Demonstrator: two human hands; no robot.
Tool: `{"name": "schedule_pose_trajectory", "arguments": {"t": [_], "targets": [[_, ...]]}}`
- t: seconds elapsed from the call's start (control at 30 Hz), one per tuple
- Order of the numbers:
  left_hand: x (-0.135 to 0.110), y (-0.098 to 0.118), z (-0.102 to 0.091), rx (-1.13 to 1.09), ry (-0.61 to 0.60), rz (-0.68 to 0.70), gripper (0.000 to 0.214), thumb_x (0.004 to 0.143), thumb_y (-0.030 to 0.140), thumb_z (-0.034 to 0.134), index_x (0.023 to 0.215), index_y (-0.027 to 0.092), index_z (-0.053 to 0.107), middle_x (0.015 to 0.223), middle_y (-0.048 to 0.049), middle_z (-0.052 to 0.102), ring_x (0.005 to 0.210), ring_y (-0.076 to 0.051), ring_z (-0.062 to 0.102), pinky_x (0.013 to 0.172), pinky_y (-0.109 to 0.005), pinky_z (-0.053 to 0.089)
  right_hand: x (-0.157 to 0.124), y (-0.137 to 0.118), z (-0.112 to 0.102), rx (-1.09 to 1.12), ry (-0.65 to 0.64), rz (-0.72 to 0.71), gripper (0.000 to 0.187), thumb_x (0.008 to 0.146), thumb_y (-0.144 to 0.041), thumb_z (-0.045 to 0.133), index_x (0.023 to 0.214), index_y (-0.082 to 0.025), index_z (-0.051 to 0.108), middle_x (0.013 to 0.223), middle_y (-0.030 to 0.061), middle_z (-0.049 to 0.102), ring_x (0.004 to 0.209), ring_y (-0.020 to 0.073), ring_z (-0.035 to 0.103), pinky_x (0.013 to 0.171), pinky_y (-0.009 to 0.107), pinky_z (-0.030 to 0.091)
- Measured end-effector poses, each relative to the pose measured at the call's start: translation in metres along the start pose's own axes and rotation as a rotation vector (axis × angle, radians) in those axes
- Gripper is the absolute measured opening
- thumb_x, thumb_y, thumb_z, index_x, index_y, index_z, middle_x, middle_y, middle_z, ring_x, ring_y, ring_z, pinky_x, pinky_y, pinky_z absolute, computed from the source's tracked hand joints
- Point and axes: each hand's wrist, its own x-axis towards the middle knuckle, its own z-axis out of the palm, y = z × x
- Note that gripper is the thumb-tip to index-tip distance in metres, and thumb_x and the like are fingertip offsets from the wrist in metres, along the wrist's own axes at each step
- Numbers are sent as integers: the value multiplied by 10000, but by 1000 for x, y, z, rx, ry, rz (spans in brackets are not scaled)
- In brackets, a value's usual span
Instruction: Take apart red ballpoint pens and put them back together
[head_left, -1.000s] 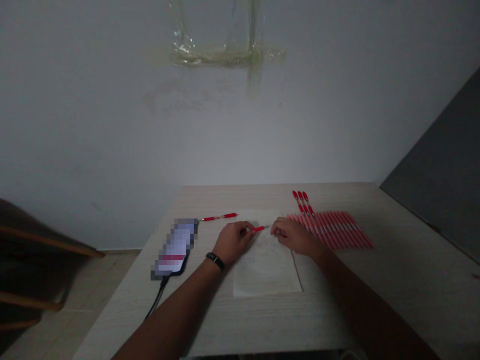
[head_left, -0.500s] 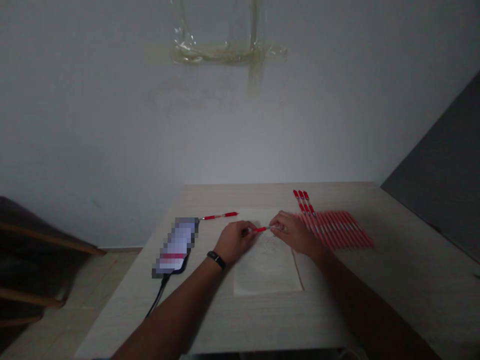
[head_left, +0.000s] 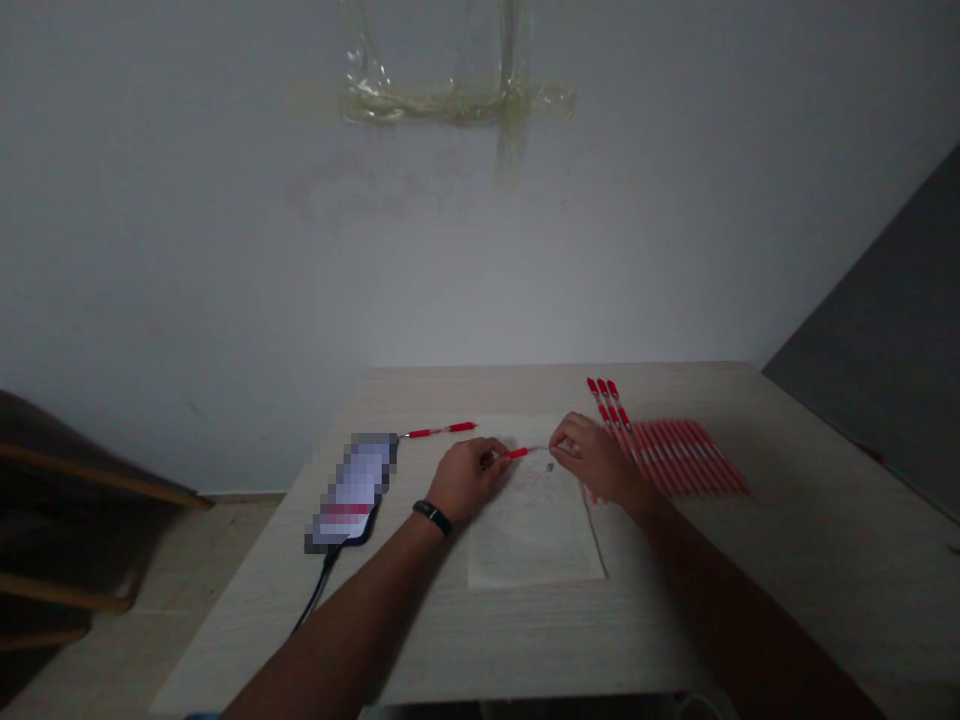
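Observation:
My left hand (head_left: 469,478), with a black band at the wrist, is closed on the red end of a pen (head_left: 517,453) held over a sheet of paper (head_left: 532,525). My right hand (head_left: 596,460) is closed on the pen's other, thin end, fingers pinched; what part it holds is too small to tell. Both hands rest on the paper near its far edge. Just right of my right hand lies a row of several red pens (head_left: 679,460) side by side.
A single red pen (head_left: 439,432) lies left of the paper's far edge. A phone (head_left: 352,492) with a cable lies at the table's left side. The light wooden table (head_left: 787,560) stands against a white wall. A dark chair (head_left: 67,520) is at far left.
My right hand has shifted slightly right and up, away from my left hand, so more of the pen's thin end shows between them. My left hand has stayed put.

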Motion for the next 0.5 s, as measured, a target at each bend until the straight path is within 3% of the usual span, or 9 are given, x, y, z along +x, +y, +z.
{"name": "schedule_pose_trajectory", "arguments": {"t": [0.23,0.5], "targets": [[1,-6,4,-4,60,-31,226,925,374,620,964,209,769,755,-47,713,670,-171,597,618,-282,359,-2,-1,10,-22,-80,-68,108,854,-111,700,835,-207,654,909,37,632,951,222,583,876,371,432],[1,-3,4,-11,36,-27,223,918,366,621,965,202,765,764,-54,715,668,-171,587,610,-284,343,-5,4,18,-52,-147,-44,116,843,-112,725,829,-204,655,924,32,634,970,220,578,926,390,419]]}}
